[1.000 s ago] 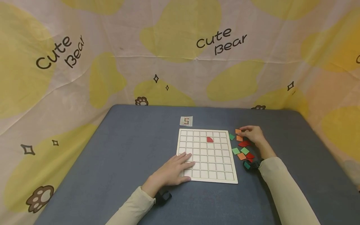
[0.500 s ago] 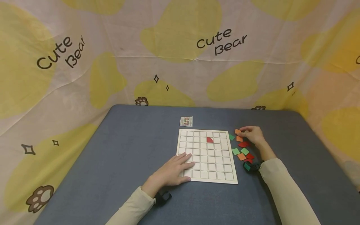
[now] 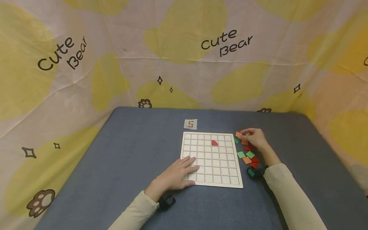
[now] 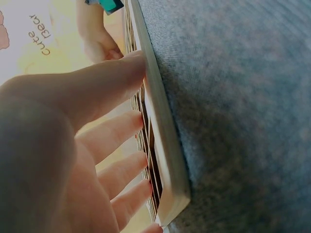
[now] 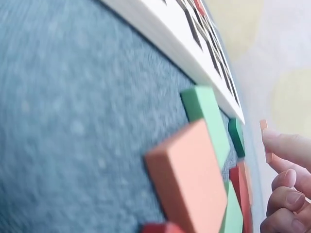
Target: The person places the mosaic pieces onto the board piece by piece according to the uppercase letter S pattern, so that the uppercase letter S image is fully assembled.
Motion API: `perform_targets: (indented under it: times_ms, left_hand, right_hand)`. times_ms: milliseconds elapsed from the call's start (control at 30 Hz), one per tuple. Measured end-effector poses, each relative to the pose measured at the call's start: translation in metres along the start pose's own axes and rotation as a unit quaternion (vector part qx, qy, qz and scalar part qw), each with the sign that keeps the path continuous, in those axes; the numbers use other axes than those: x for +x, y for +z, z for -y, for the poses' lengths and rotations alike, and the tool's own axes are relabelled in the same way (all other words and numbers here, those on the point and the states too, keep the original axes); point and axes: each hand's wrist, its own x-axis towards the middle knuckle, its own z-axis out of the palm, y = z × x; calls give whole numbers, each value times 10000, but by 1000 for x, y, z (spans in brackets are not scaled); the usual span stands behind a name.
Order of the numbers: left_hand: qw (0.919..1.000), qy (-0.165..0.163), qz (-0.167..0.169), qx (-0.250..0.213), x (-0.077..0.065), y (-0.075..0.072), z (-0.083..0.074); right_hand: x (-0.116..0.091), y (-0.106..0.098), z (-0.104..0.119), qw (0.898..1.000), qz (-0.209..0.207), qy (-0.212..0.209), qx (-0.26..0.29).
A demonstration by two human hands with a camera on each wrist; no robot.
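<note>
Orange tile (image 3: 238,134), pinched by right hand (image 3: 256,138), hangs outside board edge (image 3: 236,159).

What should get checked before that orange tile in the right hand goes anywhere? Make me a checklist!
1. Orange tile pinched by the right hand: ok.
2. Left hand on the grid board: ok, it rests at the near-left corner.
3. Orange tile over the board: not ok, it's off past the right edge.
4. Pattern card uncovered: ok, it lies beyond the board.
5. Card's tiny squares readable: cannot tell, too small.
6. Red quarter-circle tile pressed flat: cannot tell.
</note>
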Motion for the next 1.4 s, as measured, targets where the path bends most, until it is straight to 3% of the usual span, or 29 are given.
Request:
perform_targets:
  times_ms: [400,933,1167,1400]
  left_hand:
    - [10000,-3,38,12,0,0,-1]
    - [10000,-72,46,-39,1,2,-1]
    - [10000,-42,26,-13,1,2,-1]
    - [9999,-111,91,-86,1,2,-1]
  right_hand:
    - [-8,11,13,9989,269,-132,356]
    - [-17,24,27,9983,290,-456,201]
    - [-16,29,31,9990,278,-316,178]
    - [-18,36,35,9980,310,-493,228]
